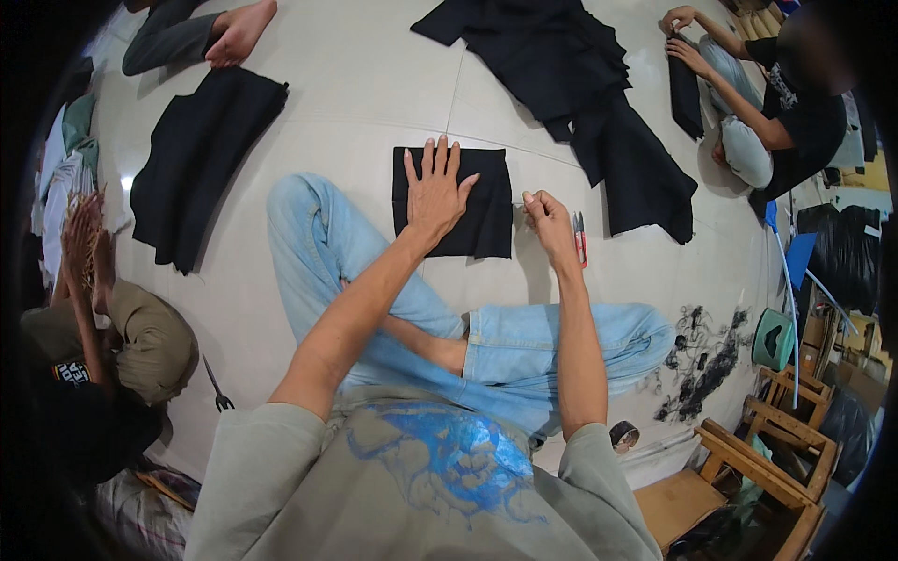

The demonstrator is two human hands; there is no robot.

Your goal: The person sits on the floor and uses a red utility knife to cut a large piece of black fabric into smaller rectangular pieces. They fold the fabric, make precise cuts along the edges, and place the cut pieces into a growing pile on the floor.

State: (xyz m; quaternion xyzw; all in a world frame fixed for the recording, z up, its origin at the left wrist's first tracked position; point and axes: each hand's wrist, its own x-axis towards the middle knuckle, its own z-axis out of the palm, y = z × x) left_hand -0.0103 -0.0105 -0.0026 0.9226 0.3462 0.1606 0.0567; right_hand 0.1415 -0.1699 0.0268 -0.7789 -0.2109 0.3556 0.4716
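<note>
My left hand (435, 194) lies flat, fingers spread, on a black cloth piece (488, 234) spread on the floor between my crossed legs. Just past the cloth's right edge, my right hand (548, 221) has thumb and forefinger pinched on something thin, too small to make out. Small thread snips (579, 241) with red handles lie just right of that hand.
Black cloth pieces (505, 47) lie ahead, another (196, 159) to the left on the tiled floor (346, 131). Co-workers sit at right (786, 140) and left (131, 355); bare feet (234, 33) show top left. Dark scissors (217, 393) lie lower left. Wooden frames (767, 439) stand lower right.
</note>
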